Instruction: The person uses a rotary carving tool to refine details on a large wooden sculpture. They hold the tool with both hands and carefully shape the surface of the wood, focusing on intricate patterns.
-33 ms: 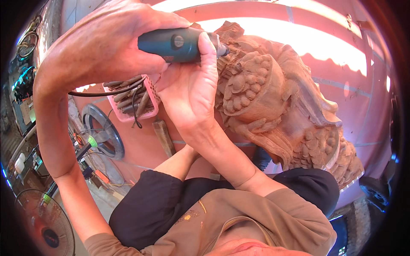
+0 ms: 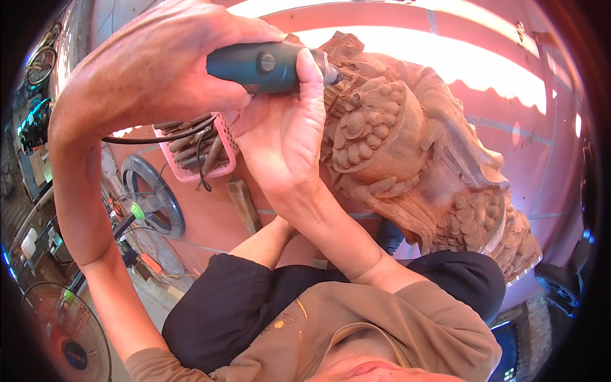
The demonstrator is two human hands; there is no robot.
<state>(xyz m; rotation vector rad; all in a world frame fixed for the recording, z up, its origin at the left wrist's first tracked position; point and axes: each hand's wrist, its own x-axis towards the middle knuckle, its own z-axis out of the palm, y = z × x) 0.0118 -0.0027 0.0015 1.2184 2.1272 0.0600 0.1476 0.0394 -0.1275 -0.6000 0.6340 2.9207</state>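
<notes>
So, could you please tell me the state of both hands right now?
Left hand: closed, holding the teal power tool.
Right hand: holding the same tool, thumb over its front; other fingers hidden.

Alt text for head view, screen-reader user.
A person's left hand and right hand grip a dark teal power tool aimed at an ornately carved brown sculpture. Left of the sculpture, a pink basket of brown rods sits on reddish tiles.
</notes>
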